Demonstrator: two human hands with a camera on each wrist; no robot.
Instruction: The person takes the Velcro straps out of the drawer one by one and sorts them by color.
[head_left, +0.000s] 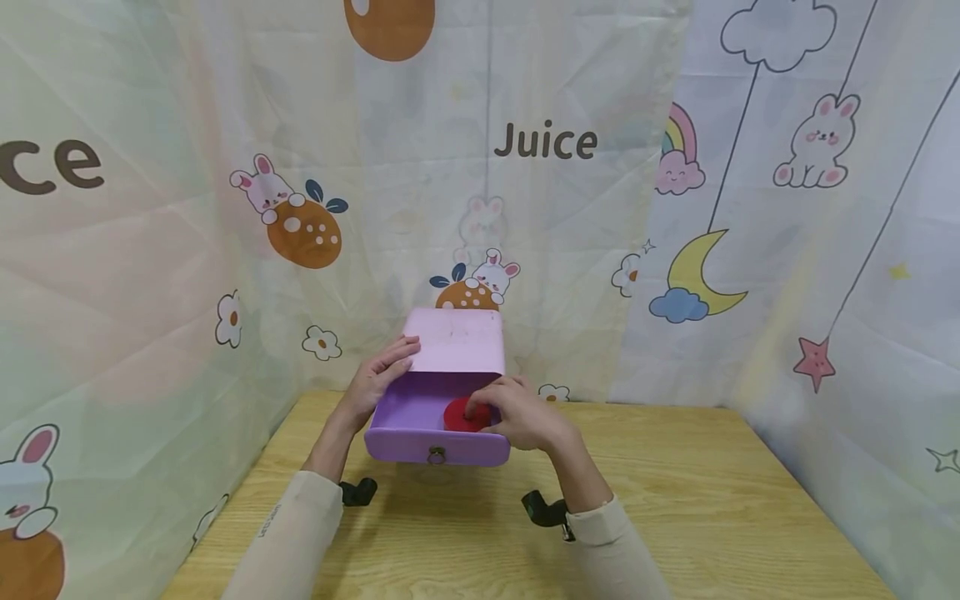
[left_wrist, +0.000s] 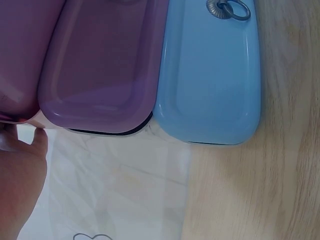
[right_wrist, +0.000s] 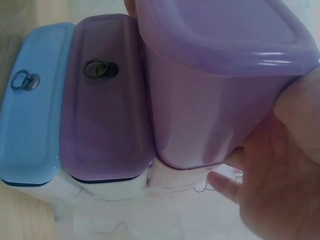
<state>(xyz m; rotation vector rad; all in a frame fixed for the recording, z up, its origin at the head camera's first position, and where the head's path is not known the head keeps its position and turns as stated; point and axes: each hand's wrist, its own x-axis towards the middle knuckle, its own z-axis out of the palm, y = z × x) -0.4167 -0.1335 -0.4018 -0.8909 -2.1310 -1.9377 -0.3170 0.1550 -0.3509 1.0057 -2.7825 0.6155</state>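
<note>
A small drawer cabinet [head_left: 453, 342] with a pink top stands on the table, its purple top drawer [head_left: 437, 447] pulled out. Inside the drawer's right side lies a round, flat red object [head_left: 459, 417]; its exact kind is unclear. My right hand [head_left: 525, 414] reaches over the drawer's right wall, curled fingers gripping the red object, partly covering it. In the right wrist view the hand is beside the drawer's outer wall, its grip hidden. My left hand [head_left: 375, 379] rests against the cabinet's left side, fingertips on the top edge.
Below the open drawer are a darker purple drawer front [right_wrist: 107, 120] and a blue drawer front [right_wrist: 35, 110], both closed, with ring pulls. The wooden table [head_left: 675, 492] extends to both sides. A printed cloth [head_left: 585, 275] hangs behind and around it.
</note>
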